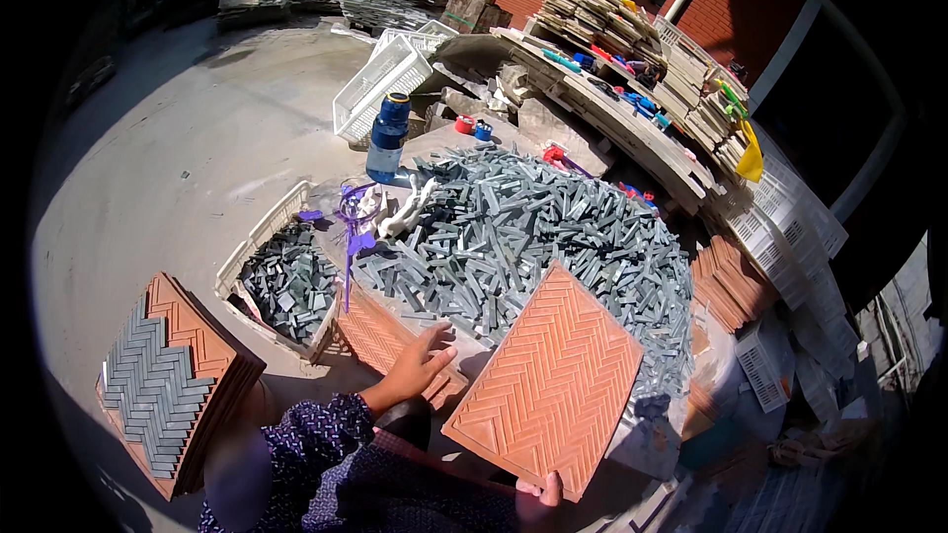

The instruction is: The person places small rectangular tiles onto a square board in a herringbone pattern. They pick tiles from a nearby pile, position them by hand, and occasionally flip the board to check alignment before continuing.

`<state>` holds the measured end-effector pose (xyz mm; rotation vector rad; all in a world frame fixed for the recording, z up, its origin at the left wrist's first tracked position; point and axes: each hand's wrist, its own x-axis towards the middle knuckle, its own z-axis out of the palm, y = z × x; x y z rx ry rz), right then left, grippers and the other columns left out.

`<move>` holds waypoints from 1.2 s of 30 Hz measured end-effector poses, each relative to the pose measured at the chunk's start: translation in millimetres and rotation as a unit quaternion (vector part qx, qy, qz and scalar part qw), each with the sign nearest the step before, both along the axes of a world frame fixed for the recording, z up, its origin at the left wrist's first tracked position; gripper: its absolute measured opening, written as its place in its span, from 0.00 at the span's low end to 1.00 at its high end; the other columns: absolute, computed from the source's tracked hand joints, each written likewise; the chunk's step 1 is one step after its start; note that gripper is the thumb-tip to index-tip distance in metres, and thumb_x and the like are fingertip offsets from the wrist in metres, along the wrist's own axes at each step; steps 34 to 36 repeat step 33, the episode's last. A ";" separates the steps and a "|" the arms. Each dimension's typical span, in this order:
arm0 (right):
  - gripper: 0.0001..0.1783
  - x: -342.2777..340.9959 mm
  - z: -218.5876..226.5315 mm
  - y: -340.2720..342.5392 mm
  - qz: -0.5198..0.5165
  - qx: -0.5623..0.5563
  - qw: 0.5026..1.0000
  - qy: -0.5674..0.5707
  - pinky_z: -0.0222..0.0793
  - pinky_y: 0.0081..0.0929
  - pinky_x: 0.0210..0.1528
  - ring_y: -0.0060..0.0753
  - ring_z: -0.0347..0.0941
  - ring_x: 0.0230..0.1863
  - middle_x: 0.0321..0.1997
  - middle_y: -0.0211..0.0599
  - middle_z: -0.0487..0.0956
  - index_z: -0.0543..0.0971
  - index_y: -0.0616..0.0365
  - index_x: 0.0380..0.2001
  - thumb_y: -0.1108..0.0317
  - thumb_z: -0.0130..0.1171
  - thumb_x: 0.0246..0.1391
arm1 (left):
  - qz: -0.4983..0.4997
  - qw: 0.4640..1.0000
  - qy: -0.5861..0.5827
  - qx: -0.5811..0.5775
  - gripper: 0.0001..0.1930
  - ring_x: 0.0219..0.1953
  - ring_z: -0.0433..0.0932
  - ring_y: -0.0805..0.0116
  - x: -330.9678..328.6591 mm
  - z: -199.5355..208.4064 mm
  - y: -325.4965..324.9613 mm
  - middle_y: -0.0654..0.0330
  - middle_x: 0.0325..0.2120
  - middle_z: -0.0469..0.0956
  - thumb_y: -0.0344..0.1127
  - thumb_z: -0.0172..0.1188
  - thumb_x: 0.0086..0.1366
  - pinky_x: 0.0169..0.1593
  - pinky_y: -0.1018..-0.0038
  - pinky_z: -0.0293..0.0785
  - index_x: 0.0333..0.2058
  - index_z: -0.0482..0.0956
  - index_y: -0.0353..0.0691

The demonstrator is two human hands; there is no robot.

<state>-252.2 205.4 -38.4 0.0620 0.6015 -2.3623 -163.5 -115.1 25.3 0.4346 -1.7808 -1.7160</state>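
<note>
Head view. Right hand point(541, 495) at the lower edge of the picture holds a red-orange mould tray point(546, 390) with a herringbone pattern by its near corner; only a thumb and fingertips show, closed on the tray's corner. The tray is tilted, lifted over the near edge of the table point(464, 341), its far corner over the pile of grey stone strips point(523, 227).

Left hand point(420, 365) rests with fingers spread on a second orange tray point(380, 336) lying flat at the table's near left edge.

The pile covers most of the table. A white crate point(259, 237) with more grey strips sits just left of the table. A stack of trays point(173, 385), the top one part-filled with grey strips, lies on the ground further left. A blue bottle point(388, 136) stands at the table's far left corner.
</note>
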 end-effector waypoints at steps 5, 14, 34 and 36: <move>0.13 -22.5 14.6 -40.7 -0.049 -0.041 0.968 -0.242 0.64 0.26 0.32 0.26 0.62 0.22 0.16 0.29 0.65 0.70 0.52 0.21 0.65 0.46 0.59 | 0.306 0.943 0.029 -0.128 0.14 0.39 0.78 0.65 -43.9 19.3 -175.3 0.54 0.38 0.77 0.26 0.56 0.57 0.42 0.75 0.73 0.43 0.73 0.34; 0.15 -13.5 5.3 -36.5 -0.095 0.236 0.948 -0.191 0.66 0.29 0.36 0.26 0.62 0.23 0.19 0.31 0.70 0.71 0.53 0.23 0.54 0.56 0.54 | 0.415 0.870 -0.091 -0.252 0.51 0.60 0.57 0.49 -121.4 0.3 -385.4 0.39 0.57 0.58 0.40 0.72 0.42 0.62 0.65 0.54 0.59 0.51 0.25; 0.17 11.4 22.4 -35.7 0.210 0.556 0.533 0.602 0.67 0.36 0.44 0.39 0.72 0.38 0.40 0.37 0.78 0.75 0.56 0.40 0.57 0.58 0.51 | 0.232 0.925 0.044 -0.299 0.39 0.53 0.69 0.61 -97.8 42.9 -510.0 0.54 0.49 0.70 0.53 0.63 0.48 0.59 0.67 0.60 0.56 0.64 0.37; 0.17 11.4 22.4 -35.7 0.210 0.556 0.533 0.602 0.67 0.36 0.44 0.39 0.72 0.38 0.40 0.37 0.78 0.75 0.56 0.40 0.57 0.58 0.51 | 0.232 0.925 0.044 -0.299 0.39 0.53 0.69 0.61 -97.8 42.9 -510.0 0.54 0.49 0.70 0.53 0.63 0.48 0.59 0.67 0.60 0.56 0.64 0.37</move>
